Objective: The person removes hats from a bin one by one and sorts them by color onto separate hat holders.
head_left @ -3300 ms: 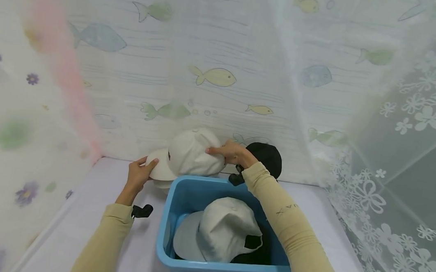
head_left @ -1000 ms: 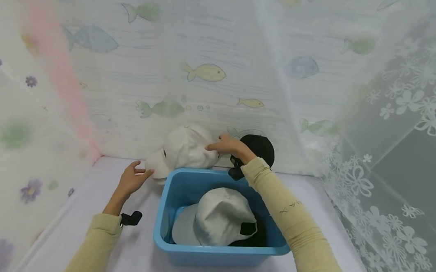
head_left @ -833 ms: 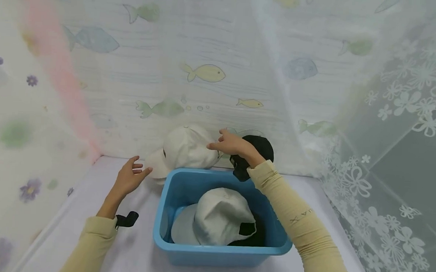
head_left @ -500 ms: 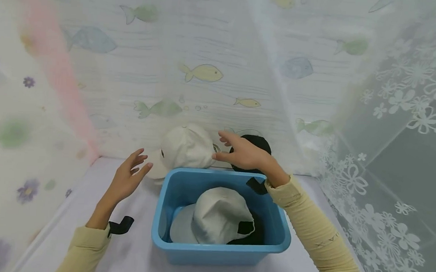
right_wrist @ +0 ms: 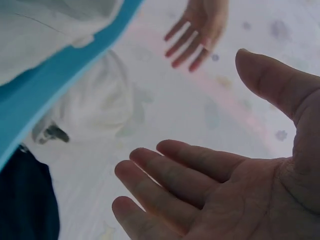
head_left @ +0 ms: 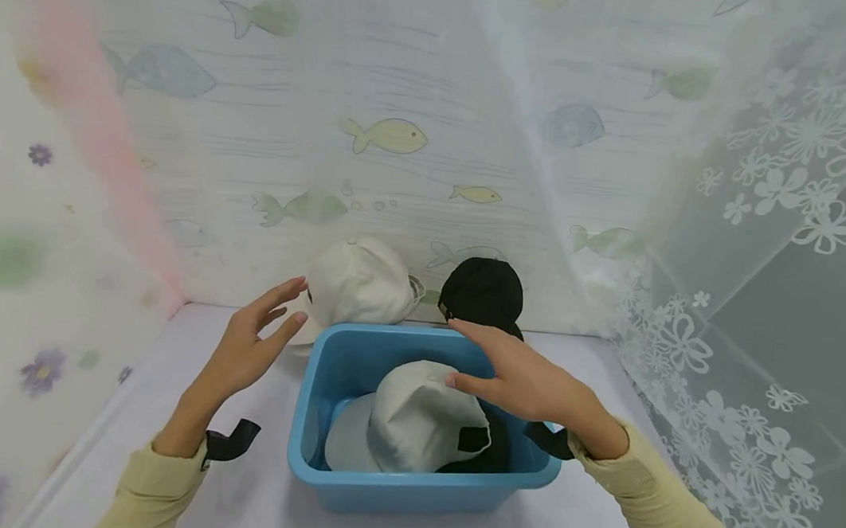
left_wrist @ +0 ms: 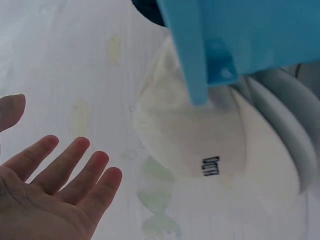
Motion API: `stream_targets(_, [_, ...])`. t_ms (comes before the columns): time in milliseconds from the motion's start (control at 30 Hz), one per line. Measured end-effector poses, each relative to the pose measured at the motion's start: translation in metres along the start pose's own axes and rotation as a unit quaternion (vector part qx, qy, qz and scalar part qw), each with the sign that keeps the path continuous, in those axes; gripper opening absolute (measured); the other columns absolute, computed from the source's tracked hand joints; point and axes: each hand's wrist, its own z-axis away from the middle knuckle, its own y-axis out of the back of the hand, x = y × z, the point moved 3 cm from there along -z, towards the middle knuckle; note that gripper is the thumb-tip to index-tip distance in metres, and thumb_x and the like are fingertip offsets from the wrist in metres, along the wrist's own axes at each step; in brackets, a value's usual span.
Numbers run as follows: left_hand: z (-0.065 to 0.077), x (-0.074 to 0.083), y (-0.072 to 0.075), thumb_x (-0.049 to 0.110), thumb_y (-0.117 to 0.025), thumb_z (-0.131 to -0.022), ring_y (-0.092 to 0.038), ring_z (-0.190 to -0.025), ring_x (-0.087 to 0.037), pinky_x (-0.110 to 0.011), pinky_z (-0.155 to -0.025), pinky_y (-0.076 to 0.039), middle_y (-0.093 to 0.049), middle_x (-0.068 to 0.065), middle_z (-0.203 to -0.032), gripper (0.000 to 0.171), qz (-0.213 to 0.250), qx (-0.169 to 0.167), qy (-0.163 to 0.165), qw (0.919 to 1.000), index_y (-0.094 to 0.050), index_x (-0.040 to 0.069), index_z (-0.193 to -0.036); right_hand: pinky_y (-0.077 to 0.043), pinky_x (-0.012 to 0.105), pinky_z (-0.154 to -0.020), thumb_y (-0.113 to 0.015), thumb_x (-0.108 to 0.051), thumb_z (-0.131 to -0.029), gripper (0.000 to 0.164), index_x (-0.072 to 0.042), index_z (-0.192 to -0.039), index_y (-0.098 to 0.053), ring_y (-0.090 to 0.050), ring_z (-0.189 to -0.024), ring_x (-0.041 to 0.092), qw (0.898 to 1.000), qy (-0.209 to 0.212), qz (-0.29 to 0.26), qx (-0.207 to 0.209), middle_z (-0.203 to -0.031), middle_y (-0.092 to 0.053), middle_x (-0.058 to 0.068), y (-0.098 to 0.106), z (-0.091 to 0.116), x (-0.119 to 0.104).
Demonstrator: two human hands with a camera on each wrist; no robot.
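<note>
My left hand (head_left: 242, 350) hovers left of the blue plastic bin (head_left: 411, 495), fingers extended and nothing in them. Just beyond its fingertips a white baseball cap (head_left: 364, 285) stands against the back curtain, its brim to the left. In the left wrist view that cap bears small dark lettering, and greyish brims (left_wrist: 285, 115) show stacked beside its own. My right hand (head_left: 525, 377) is over the bin's right side, fingers straight and holding nothing. Below and left of it, a light grey cap (head_left: 415, 423) lies in the bin, partly covering something dark.
A black cap (head_left: 482, 291) stands behind the bin, right of the white one. Fish-printed curtain (head_left: 399, 175) hangs at the back, and flowered sheets flank both sides. White cloth (head_left: 255, 462) covers the surface under the bin.
Both hands have come away from the white cap, which stays at the back. My right hand has moved toward me and right, over the bin, uncovering the black cap.
</note>
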Motion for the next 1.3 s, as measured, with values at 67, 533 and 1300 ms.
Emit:
stream_targets(67, [0.001,0.006,-0.003,0.016,-0.061,-0.103,-0.047,-0.141,-0.033,-0.059,-0.112,-0.040,-0.052,-0.012,-0.152,0.053,0.008,-0.004,-0.006,0.9999,-0.045,0.009,-0.153,-0.031,0.056,-0.121,-0.064,-0.044,-0.100,0.080,-0.009,-0.161,-0.027,-0.029,-0.153,0.030,1.000,0.002,-0.007,-0.005,-0.166,-0.029,0.007,-0.007,0.005,0.006])
stream_targets(533, [0.018,0.029,-0.044,0.030,-0.066,-0.101,-0.049,-0.141,-0.028,-0.054,-0.111,-0.045,-0.052,-0.005,-0.152,0.057,0.001,-0.156,-0.042,0.9869,-0.049,0.011,-0.152,-0.031,0.058,-0.119,-0.060,-0.050,-0.100,0.080,-0.006,-0.160,-0.030,-0.030,-0.152,0.034,0.998,-0.010,-0.034,-0.056,-0.165,-0.032,0.012,-0.045,0.019,0.042])
stream_targets(1300, [-0.006,0.053,-0.077,0.028,-0.064,-0.102,-0.046,-0.143,-0.025,-0.049,-0.114,-0.043,-0.052,-0.006,-0.152,0.053,-0.003,-0.315,-0.087,0.9452,-0.050,0.008,-0.150,-0.028,0.065,-0.117,-0.048,-0.057,-0.103,0.071,-0.030,-0.163,-0.022,-0.013,-0.158,0.026,0.997,-0.056,-0.032,-0.041,-0.170,-0.016,-0.007,-0.073,0.079,0.081])
